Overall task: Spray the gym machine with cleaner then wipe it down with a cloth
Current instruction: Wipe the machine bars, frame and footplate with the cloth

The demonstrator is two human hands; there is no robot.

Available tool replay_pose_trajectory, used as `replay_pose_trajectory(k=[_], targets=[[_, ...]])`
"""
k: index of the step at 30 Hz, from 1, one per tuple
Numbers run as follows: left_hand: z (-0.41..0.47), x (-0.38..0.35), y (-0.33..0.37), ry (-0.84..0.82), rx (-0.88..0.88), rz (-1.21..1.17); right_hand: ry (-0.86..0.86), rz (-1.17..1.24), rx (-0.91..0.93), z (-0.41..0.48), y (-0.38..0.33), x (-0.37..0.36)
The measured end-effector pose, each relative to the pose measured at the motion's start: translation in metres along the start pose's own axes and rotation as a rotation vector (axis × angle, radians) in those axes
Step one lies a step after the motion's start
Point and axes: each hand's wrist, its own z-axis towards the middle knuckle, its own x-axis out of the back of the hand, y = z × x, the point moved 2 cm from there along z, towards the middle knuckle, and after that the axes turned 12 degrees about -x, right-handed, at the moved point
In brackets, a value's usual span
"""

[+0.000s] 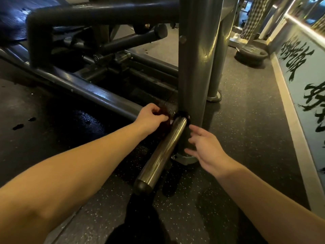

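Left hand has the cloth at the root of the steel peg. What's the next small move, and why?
Probably draw the dark red cloth along the steel peg toward its rounded free end. The left hand grips the cloth right at the joint with the upright post, and the peg's length beyond it lies uncovered. The right hand hovers open beside the post, holding nothing.

Your left hand (151, 117), gripping the cloth (165, 123), sits in a tight pocket: low frame rail (84, 88) to its left, chrome peg (161, 154) to its right, upright post (193, 76) just beyond. Your right hand (205, 148), fingers spread, is beside the post's base; open floor (249, 138) runs rightward to the wall (299, 81). 1 weight plate (251, 55) lies well behind the post.
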Motion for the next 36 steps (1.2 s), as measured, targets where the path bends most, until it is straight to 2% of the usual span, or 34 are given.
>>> replay_pose_trajectory(k=[2,6,9,12,14,17,21,24,29,32,36], targets=[[0.004,-0.014,-0.008,-0.100,0.007,0.005,-0.073,0.082,-0.050,0.000,0.007,-0.003],[0.006,-0.023,-0.015,-0.170,0.100,-0.242,-0.157,0.157,-0.067,0.001,0.011,-0.008],[0.002,-0.022,-0.015,-0.185,0.080,-0.185,-0.206,0.142,-0.045,-0.005,0.011,-0.015],[-0.015,-0.015,-0.016,-0.238,0.098,-0.192,-0.167,0.083,-0.029,-0.010,0.011,-0.021],[-0.036,-0.001,-0.020,-0.277,0.131,-0.191,-0.078,0.046,-0.021,-0.013,0.011,-0.023],[-0.075,0.021,-0.019,-0.323,0.093,-0.147,0.033,-0.016,-0.008,-0.015,0.014,-0.027],[-0.129,0.050,-0.010,-0.370,0.039,-0.036,0.017,-0.012,-0.008,-0.018,0.020,-0.035],[-0.151,0.065,-0.007,-0.444,0.100,-0.019,0.008,0.016,0.009,-0.018,0.022,-0.037],[-0.142,0.057,-0.005,-0.423,0.147,-0.003,0.041,0.064,-0.008,-0.005,0.024,-0.033],[-0.118,0.039,-0.009,-0.340,0.186,-0.170,0.003,0.081,-0.020,-0.003,0.024,-0.028],[-0.077,0.014,-0.005,-0.261,0.098,-0.138,-0.015,0.004,0.001,-0.002,0.021,-0.018]])
